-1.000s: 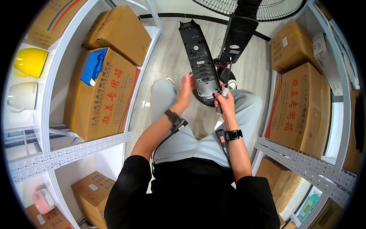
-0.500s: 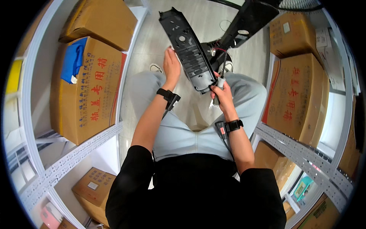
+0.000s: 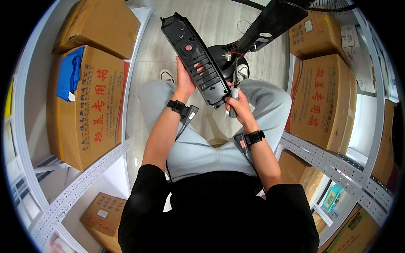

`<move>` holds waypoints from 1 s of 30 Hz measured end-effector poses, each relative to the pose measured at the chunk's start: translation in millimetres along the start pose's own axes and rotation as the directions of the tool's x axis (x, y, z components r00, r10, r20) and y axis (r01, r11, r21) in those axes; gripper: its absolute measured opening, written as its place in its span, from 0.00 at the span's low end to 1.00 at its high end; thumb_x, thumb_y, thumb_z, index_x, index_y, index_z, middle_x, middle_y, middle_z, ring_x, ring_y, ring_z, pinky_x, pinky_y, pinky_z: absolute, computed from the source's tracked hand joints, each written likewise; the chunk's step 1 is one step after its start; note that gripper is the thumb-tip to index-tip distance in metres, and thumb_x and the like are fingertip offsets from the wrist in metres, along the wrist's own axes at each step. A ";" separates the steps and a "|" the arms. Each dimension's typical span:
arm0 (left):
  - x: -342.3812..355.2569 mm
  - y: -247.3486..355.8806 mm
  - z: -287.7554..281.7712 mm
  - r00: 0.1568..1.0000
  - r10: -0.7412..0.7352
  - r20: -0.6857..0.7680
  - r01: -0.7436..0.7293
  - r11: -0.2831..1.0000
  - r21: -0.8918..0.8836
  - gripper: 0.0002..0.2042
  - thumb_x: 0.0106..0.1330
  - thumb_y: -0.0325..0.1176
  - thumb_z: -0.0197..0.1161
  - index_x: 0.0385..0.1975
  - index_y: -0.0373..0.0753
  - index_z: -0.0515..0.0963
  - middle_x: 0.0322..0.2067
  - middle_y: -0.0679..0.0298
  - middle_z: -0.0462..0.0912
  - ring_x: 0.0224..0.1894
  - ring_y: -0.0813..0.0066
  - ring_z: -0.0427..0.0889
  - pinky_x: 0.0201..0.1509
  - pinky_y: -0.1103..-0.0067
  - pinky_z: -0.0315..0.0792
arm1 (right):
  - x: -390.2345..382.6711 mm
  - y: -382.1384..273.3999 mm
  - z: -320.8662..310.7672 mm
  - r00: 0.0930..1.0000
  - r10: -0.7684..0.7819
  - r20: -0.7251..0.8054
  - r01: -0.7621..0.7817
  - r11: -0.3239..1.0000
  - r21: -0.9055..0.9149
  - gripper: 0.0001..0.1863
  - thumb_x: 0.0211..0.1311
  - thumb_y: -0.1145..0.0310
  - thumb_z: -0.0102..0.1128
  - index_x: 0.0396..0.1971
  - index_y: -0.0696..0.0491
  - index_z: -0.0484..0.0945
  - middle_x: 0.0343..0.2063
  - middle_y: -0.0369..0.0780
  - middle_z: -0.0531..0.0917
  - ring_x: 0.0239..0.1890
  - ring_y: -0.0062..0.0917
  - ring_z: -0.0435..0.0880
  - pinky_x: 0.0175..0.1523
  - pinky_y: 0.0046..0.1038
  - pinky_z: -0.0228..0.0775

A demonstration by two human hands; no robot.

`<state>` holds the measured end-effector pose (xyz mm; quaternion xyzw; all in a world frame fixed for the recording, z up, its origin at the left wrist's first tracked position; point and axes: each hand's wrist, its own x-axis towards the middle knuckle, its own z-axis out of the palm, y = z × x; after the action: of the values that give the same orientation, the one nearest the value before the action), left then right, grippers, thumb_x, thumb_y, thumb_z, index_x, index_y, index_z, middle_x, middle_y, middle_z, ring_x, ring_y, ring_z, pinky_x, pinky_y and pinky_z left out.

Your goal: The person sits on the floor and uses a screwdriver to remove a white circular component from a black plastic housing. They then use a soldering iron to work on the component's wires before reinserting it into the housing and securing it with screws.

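Your left fingers (image 3: pixel 180 67) have moved in from beside the long black panel (image 3: pixel 203 76) to cup it from below, half-curled, perhaps to share its weight (skin shows through its openings). Your right fingers (image 3: pixel 241 102) close around a grey-handled screwdriver (image 3: pixel 233 112), thumb at the panel's near corner, likely steadying it. Beyond your fingers stands the fan column (image 3: pixel 274 25) over pale floor (image 3: pixel 215 17), cartons (image 3: pixel 63 139) shelved either side.

The bare left arm (image 3: pixel 162 133) and bare right arm (image 3: pixel 266 160) lean inward. The bare left hand (image 3: pixel 184 80) points ahead, some fingers hidden. The bare right hand (image 3: pixel 241 106) is curled, thumb pointing left.
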<state>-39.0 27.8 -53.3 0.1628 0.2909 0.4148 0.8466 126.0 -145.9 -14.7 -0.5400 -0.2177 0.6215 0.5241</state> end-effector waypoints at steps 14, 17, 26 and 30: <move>-4.9 16.7 7.5 0.997 -0.065 -0.047 0.056 0.982 -0.178 0.37 0.64 0.76 0.39 0.36 0.42 0.72 0.22 0.71 0.64 0.23 0.77 0.66 0.26 0.79 0.64 | 7.4 -4.5 -15.2 0.980 -0.076 -0.183 0.005 0.933 -0.359 0.14 0.66 0.63 0.64 0.47 0.55 0.80 0.29 0.33 0.84 0.19 0.12 0.74 0.25 0.17 0.67; -4.7 20.0 0.4 0.998 -0.053 -0.042 0.045 0.981 -0.186 0.37 0.64 0.76 0.39 0.38 0.42 0.73 0.21 0.72 0.65 0.23 0.77 0.66 0.26 0.79 0.65 | 23.5 -10.7 -31.3 0.967 -0.113 -0.227 -0.008 0.880 -0.475 0.12 0.64 0.62 0.65 0.40 0.55 0.81 0.29 0.36 0.86 0.20 0.13 0.76 0.26 0.19 0.69; -5.4 24.4 -5.7 0.993 -0.054 -0.103 0.037 0.986 -0.163 0.37 0.64 0.76 0.40 0.40 0.42 0.75 0.21 0.73 0.65 0.24 0.78 0.67 0.25 0.80 0.65 | 102.8 -34.3 -42.4 0.963 -0.262 -0.061 0.028 0.324 -0.946 0.25 0.55 0.62 0.65 0.55 0.45 0.78 0.36 0.50 0.86 0.42 0.46 0.85 0.49 0.40 0.76; -7.7 26.0 -6.8 0.988 -0.078 -0.130 0.058 0.987 -0.151 0.37 0.64 0.75 0.41 0.41 0.42 0.75 0.22 0.72 0.66 0.24 0.77 0.67 0.26 0.80 0.65 | 134.7 -39.5 -27.3 0.971 -0.241 -0.007 0.014 0.086 -0.996 0.34 0.55 0.66 0.62 0.65 0.42 0.68 0.45 0.53 0.83 0.45 0.47 0.84 0.51 0.43 0.76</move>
<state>-62.8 37.6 -42.4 0.0612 0.3219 0.4160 0.8483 184.9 -20.4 -50.1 -0.7804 -0.5785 0.2179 0.0942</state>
